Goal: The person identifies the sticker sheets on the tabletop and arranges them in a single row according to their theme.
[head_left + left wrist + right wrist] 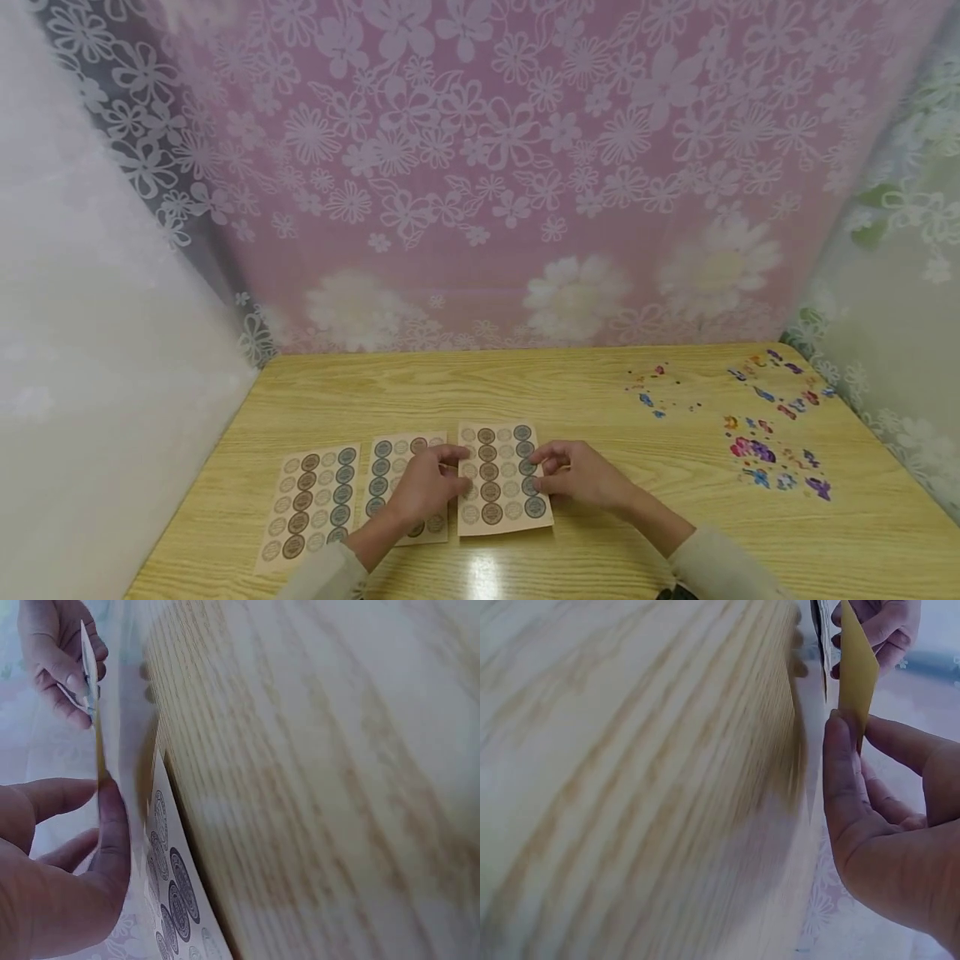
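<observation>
A sheet of round stickers, in columns of brown, grey-blue and pale circles, is held at its two side edges. My left hand pinches the left edge between thumb and fingers, while my right hand pinches the right edge. Both wrist views show the sheet nearly edge-on and raised off the tabletop, its yellowish back visible in the right wrist view. Beneath my left hand and forearm lies a second sticker sheet, partly covered. A third sticker sheet lies flat farther left.
Small colourful stickers or cutouts, some like butterflies, are spread in loose groups on the right of the wood-grain table. Flowered pink curtain cloth hangs behind the far edge, and pale cloth closes off both sides.
</observation>
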The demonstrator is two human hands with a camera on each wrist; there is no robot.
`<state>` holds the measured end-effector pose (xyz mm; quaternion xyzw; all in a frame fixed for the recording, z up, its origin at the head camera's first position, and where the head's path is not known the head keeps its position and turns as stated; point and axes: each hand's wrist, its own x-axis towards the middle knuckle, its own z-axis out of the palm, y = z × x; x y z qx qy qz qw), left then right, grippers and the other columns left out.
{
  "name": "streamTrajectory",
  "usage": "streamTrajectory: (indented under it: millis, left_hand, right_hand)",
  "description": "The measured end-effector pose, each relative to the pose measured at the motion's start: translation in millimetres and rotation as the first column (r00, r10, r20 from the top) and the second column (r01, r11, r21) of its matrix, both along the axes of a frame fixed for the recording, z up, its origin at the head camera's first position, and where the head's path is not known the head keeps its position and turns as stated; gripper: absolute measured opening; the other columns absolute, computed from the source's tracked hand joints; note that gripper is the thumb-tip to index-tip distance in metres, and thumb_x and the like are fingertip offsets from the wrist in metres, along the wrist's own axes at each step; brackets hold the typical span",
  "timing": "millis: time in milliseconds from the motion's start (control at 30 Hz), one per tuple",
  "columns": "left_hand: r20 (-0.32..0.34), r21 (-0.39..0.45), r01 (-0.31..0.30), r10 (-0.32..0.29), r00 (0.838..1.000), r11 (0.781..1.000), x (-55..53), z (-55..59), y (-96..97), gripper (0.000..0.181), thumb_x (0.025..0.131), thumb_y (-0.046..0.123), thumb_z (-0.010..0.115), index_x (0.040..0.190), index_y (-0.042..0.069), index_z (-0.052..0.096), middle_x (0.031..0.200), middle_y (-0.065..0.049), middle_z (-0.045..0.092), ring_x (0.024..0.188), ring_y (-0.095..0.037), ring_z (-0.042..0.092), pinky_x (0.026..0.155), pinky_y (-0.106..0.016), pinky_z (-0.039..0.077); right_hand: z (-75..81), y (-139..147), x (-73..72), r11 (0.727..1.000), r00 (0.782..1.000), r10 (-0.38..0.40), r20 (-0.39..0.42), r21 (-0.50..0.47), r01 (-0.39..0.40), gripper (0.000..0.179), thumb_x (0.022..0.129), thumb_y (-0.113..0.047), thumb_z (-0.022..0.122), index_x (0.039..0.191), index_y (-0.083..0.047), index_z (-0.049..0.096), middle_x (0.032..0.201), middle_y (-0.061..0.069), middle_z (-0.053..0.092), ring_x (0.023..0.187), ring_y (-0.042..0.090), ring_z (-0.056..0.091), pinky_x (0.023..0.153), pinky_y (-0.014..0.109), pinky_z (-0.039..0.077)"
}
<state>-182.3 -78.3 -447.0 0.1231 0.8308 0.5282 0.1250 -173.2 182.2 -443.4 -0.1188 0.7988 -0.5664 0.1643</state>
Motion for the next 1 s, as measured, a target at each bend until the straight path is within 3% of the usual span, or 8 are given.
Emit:
streamTrajectory:
  millis: [267,600,800,1000]
  left_hand:
    - [-0.055,-0.082,0.033,-0.038,0.998,0.996,1.6,-0.6,-1.5,0.044,0.078,-0.002,0.070,0.121,-0.008,0.060,0.100,-0.012,0.057,0.074,-0.016,0.053,0.058,-0.025,0.046]
    - [-0.101,-0.181,0.025,-0.044,0.994,0.983,1.6,1.8,-2.6,0.045,0.078,-0.002,0.070,0.122,-0.007,0.060,0.094,-0.009,0.059,0.069,-0.013,0.051,0.054,-0.024,0.044]
    - [-0.199,-0.290,0.021,-0.081,0.977,0.957,0.4,2.9,1.0,0.045,0.074,-0.004,0.071,0.118,-0.010,0.062,0.094,-0.012,0.064,0.068,-0.012,0.054,0.058,-0.025,0.047]
    - [-0.246,-0.391,-0.022,-0.082,0.966,0.920,1.2,3.3,4.7,0.045,0.072,0.000,0.073,0.116,-0.006,0.064,0.102,-0.016,0.062,0.086,-0.021,0.056,0.076,-0.037,0.050]
  right_hand:
    - [-2.6,-6.6,-1.0,0.998,0.998,0.055,0.008,0.014,-0.055,0.033,0.086,-0.007,0.070,0.112,0.009,0.059,0.081,0.008,0.055,0.069,0.019,0.058,0.061,0.035,0.055]
    - [-5.9,-14.5,-2.9,0.996,0.999,0.051,-0.009,0.078,-0.050,0.030,0.084,-0.004,0.071,0.110,0.007,0.060,0.075,0.006,0.054,0.062,0.017,0.056,0.055,0.031,0.051]
    - [-6.9,-16.7,-4.0,0.992,0.998,0.064,-0.023,0.112,-0.061,0.029,0.084,-0.003,0.070,0.110,0.007,0.060,0.074,0.006,0.054,0.060,0.016,0.055,0.054,0.028,0.049]
    - [-6.6,-17.3,-4.1,0.990,0.998,0.063,-0.024,0.125,-0.060,0.029,0.084,-0.002,0.070,0.110,0.006,0.061,0.074,0.006,0.054,0.060,0.016,0.056,0.055,0.030,0.051]
